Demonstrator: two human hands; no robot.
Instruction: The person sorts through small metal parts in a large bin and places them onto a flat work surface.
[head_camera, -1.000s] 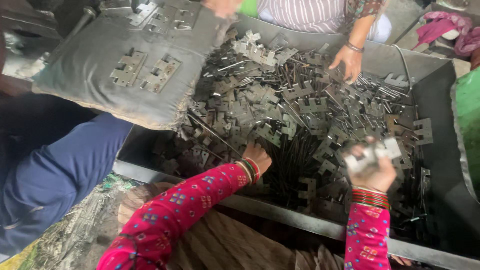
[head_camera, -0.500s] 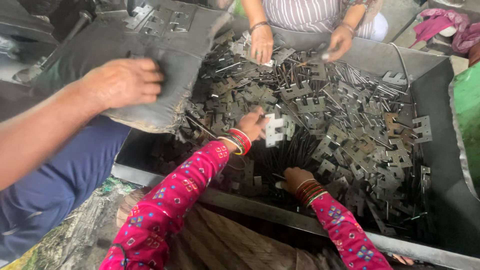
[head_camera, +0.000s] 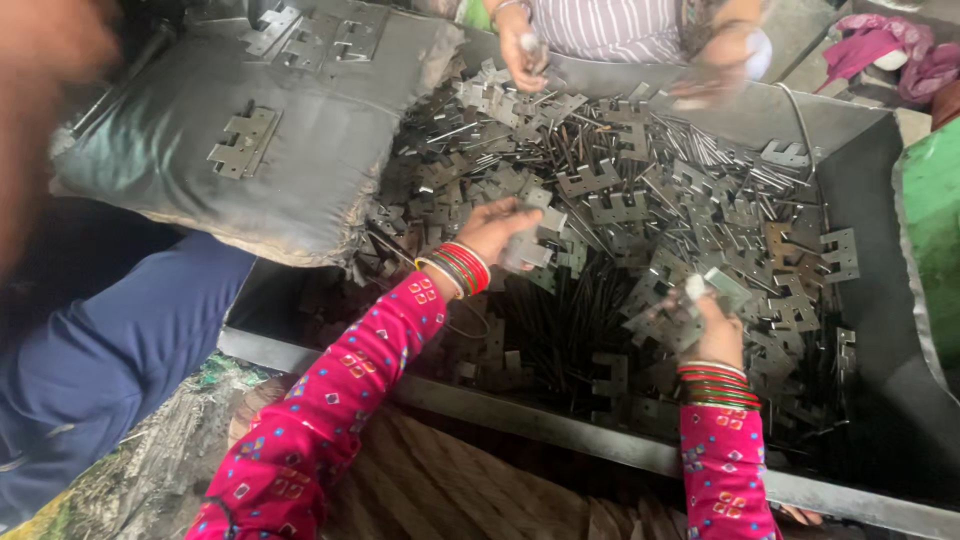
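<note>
My left hand, in a pink patterned sleeve with red bangles, holds a flat grey metal hinge plate over the middle of a large metal bin. My right hand grips another metal hinge plate further right, just above the heap. The bin is filled with several hinge plates and thin metal pins.
A dark padded cushion with hinge plates on it lies at the bin's left. A person in a striped top works at the far side, hands in the heap. A blue-clothed leg is at left. A green object stands right.
My right hand has come up out of the dark part of the heap with a plate. My left hand stayed near the middle. The bare arm on the cushion has moved away left.
</note>
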